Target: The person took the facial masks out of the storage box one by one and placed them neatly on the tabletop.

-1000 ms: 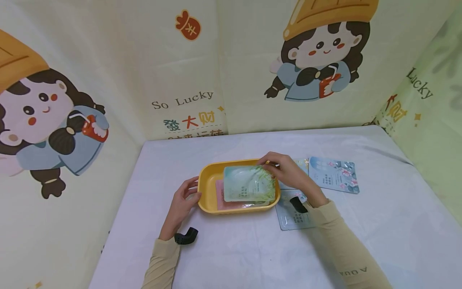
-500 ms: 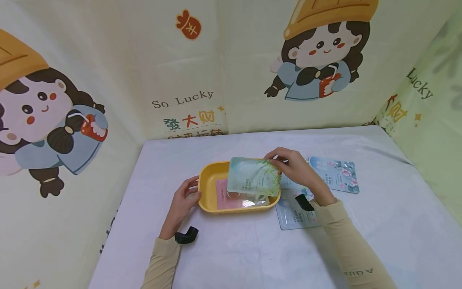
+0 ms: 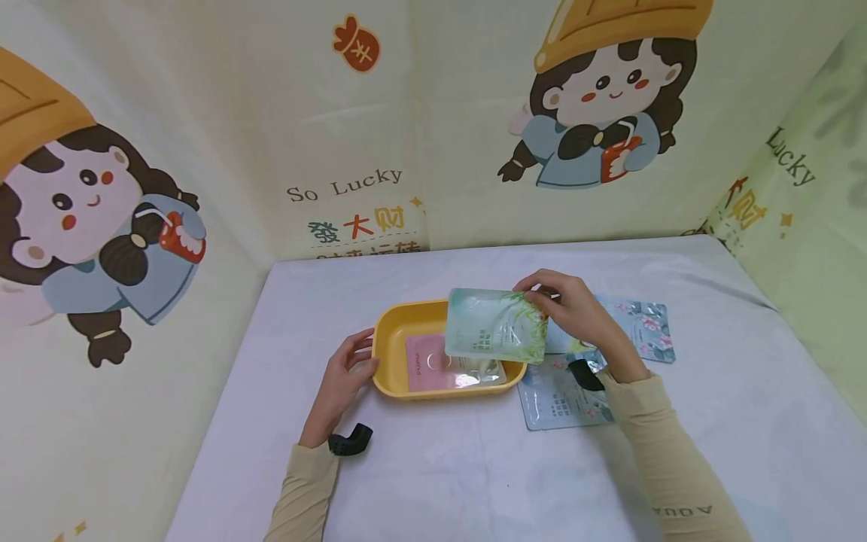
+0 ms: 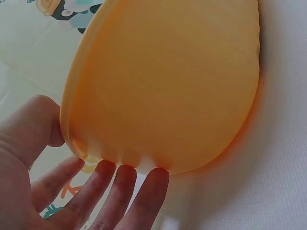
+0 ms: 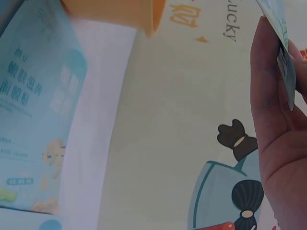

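My right hand (image 3: 570,305) pinches the upper right corner of a green sheet mask packet (image 3: 494,325), raised over the right part of a yellow tray (image 3: 389,357). In the right wrist view the packet (image 5: 286,72) shows edge-on between thumb and fingers. Inside the tray lies a pink and silver packet (image 3: 428,369), partly covered by the green one. My left hand (image 3: 344,384) touches the tray's left end. Its fingertips and thumb rest against the outer wall of the tray (image 4: 163,86) in the left wrist view.
Right of the tray, a light blue packet (image 3: 558,399) lies near the front. Another blue packet (image 3: 650,327) lies farther back, and one with a yellow print (image 5: 33,105) is mostly hidden behind my right hand. A white cloth (image 3: 447,482) covers the table; a printed curtain (image 3: 460,203) hangs behind.
My right hand has lifted the green packet up from the tray and carried it right, uncovering more of the pink packet. The left hand and tray have stayed in place.
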`<state>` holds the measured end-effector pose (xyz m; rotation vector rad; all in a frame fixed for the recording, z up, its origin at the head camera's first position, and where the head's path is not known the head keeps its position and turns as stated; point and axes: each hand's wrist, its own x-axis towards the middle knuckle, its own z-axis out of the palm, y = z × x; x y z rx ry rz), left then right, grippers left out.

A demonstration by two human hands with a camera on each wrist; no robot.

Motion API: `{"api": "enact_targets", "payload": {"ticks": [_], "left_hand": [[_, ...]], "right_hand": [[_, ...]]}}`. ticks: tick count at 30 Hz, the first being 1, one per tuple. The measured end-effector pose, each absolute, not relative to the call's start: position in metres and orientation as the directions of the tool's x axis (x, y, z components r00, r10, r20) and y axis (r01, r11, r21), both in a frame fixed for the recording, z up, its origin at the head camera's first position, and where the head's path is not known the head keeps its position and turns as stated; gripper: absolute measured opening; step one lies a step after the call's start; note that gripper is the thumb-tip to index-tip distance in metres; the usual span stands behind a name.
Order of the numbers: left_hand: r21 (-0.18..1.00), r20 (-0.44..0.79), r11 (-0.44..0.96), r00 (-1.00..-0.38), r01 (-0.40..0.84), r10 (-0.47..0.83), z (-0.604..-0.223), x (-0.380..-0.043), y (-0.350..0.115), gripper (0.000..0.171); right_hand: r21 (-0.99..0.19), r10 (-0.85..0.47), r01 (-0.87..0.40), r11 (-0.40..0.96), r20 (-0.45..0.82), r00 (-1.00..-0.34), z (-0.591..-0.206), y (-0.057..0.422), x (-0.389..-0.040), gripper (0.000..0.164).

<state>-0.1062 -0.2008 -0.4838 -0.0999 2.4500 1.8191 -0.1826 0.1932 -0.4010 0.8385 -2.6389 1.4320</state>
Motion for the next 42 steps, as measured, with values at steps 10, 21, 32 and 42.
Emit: {"api": "enact_targets", "payload": {"ticks": [10,21,32,42], "left_hand": [[0.954,-0.110,0.281,-0.994,-0.105,0.000,-0.483,-0.106,-0.201,0.053],[0.957,-0.107,0.271,-0.994,-0.103,-0.002,-0.485,-0.103,-0.200,0.053],[0.956,-0.114,0.271,-0.993,-0.111,-0.005,-0.487,-0.103,-0.199,0.053],[0.955,-0.111,0.275,-0.994,-0.110,-0.010,-0.490,-0.103,-0.200,0.052]], "right_hand": [[-0.762,-0.434,-0.444,0.472,0.237,-0.869,-0.401,0.209,-0.180,0.018],[-0.762,-0.435,-0.436,0.479,0.225,-0.872,-0.407,0.229,-0.177,0.018],[-0.756,-0.437,-0.430,0.494,0.212,-0.874,-0.409,0.252,-0.173,0.018],[-0.740,-0.412,-0.411,0.533,0.198,-0.889,-0.416,0.273,-0.170,0.016]]}}
